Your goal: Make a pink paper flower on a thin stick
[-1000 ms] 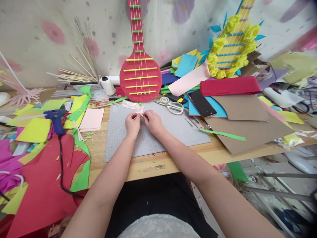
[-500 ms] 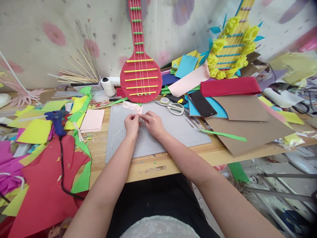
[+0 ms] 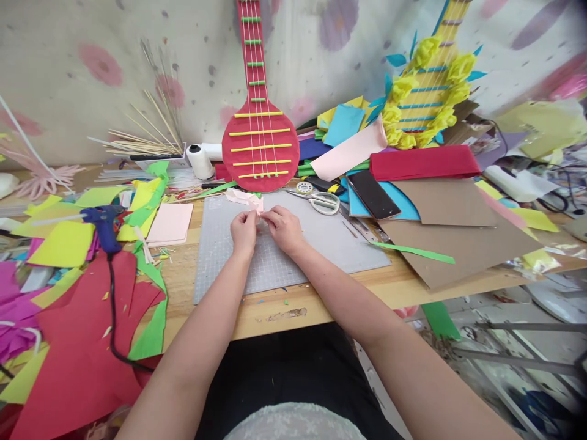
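Over the grey cutting mat (image 3: 321,256), my left hand (image 3: 244,231) and my right hand (image 3: 283,228) meet with their fingertips close together. Both are closed in a pinch on a small pale pink piece of crepe paper (image 3: 257,204), whose lower end is hidden by the fingers. Another folded pale pink strip (image 3: 236,195) lies just behind it, at the mat's far edge. Straight ahead, a red paper-covered lute (image 3: 261,146) with yellow bars and white strings leans against the wall.
Scissors (image 3: 325,203), a phone (image 3: 373,194) and brown cardboard (image 3: 449,244) lie to the right. At left are a blue glue gun (image 3: 103,226), a stack of pink paper squares (image 3: 170,223) and red paper (image 3: 87,330). A yellow flowered lute (image 3: 426,98) stands at the back right.
Both hands stay in nearly the same place, pinching the pink paper, which has shifted only slightly. The whole view has moved a little.
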### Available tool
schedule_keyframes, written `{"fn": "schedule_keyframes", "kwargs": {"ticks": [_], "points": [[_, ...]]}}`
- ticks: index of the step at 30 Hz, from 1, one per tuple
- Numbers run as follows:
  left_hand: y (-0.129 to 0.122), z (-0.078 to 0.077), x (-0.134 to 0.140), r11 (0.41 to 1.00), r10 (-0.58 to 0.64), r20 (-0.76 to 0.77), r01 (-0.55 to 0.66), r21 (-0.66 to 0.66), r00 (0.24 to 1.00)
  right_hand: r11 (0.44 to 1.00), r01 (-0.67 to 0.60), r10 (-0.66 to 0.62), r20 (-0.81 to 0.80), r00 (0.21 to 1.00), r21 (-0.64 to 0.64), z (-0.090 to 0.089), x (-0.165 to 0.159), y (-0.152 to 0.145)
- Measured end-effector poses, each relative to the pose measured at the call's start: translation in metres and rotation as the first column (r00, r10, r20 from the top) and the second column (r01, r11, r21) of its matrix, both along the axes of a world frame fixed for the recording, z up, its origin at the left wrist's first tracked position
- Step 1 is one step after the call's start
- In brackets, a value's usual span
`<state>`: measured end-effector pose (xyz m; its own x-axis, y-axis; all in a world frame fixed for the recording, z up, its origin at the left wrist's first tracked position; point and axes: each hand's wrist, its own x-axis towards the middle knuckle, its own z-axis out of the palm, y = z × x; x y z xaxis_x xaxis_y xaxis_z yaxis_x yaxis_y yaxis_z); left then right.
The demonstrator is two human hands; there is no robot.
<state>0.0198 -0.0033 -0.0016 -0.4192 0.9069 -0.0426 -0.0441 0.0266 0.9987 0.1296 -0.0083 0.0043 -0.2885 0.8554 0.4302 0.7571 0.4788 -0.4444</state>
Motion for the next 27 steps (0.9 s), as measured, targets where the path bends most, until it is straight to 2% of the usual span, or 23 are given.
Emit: {"fn": "schedule_keyframes", "kwargs": {"ticks": [5,9,15,22,27], "points": [[0.000,-0.005,-0.004,0.997,-0.043,-0.284,0.060,0.054,0.958,0.998,0.047,-0.049,-0.045,0.998,-0.040,0.002,0.003,0.003],[0.001,-0.008,-0.007,0.995,-0.049,-0.377,0.076,0.059,0.925,0.993,0.076,-0.086,-0.126,0.988,-0.086,0.003,0.005,0.004],[0.004,-0.012,-0.011,0.998,0.002,-0.350,0.018,0.054,0.937,0.991,0.075,-0.087,-0.106,0.990,-0.113,0.004,0.005,0.001],[0.011,-0.010,-0.019,0.997,0.068,-0.144,-0.064,0.038,0.987,0.993,0.074,-0.079,-0.055,0.995,-0.096,0.005,0.014,0.003],[0.013,-0.007,-0.028,1.000,-0.003,-0.147,0.001,-0.013,0.989,0.985,0.133,-0.143,-0.093,0.985,-0.111,0.009,0.026,0.011]]}}
